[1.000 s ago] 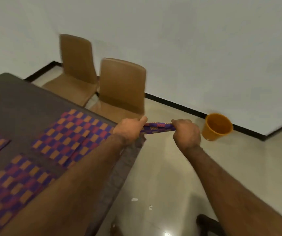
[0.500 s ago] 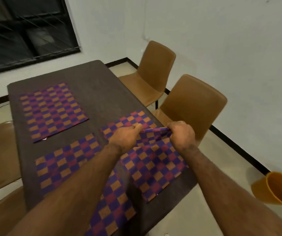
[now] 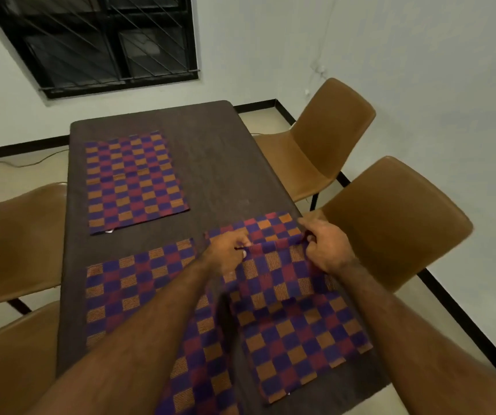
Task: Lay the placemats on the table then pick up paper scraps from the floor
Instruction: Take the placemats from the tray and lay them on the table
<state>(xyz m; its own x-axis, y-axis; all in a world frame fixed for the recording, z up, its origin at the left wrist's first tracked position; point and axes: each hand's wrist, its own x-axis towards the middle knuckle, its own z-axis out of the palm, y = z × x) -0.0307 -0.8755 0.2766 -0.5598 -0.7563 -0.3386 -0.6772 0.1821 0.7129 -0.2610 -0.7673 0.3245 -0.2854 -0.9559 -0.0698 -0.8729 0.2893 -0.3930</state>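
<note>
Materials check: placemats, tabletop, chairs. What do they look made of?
Placemats: woven fabric or woven vinyl, matte; ribbed threads show in the checks, and the held placemat folds softly. Tabletop: dark wood or wood-look laminate, matte, faint lengthwise grain. Chairs: smooth tan moulded shells, plastic or leatherette, soft sheen; can't tell which.

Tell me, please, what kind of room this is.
Probably a dining room, perhaps in a home. A long dark table holds checked placemats, tan chairs stand along both of its sides, and a barred window is in the white wall behind.
</note>
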